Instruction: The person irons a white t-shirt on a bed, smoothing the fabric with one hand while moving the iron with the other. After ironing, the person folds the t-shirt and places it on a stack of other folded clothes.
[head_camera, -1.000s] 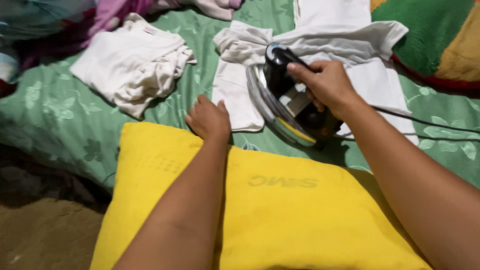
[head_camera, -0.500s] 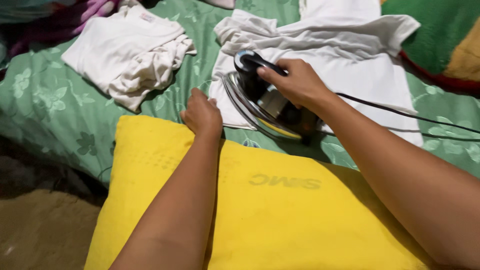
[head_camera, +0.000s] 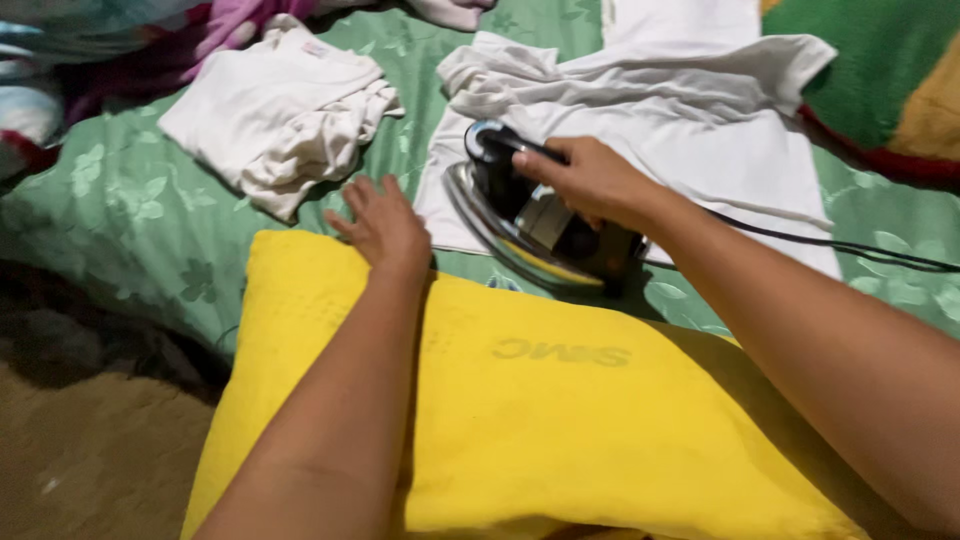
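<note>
Green sheet (head_camera: 130, 230), right hand (head_camera: 590, 180) gripping tilted iron (head_camera: 540, 220), left hand (head_camera: 385, 225) flat

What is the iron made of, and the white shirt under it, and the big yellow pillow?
The iron looks like shiny metal underneath, since its soleplate edge gleams, with a dark, probably plastic handle held by the right hand. The white shirt seems soft thin cloth, maybe cotton: it wrinkles. The yellow pillow looks like smooth woven fabric.

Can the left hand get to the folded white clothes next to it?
Probably yes. The left hand rests open at the yellow pillow's top edge, and only bare green sheet lies between it and the folded white clothes. The right hand is busy holding the iron.
</note>
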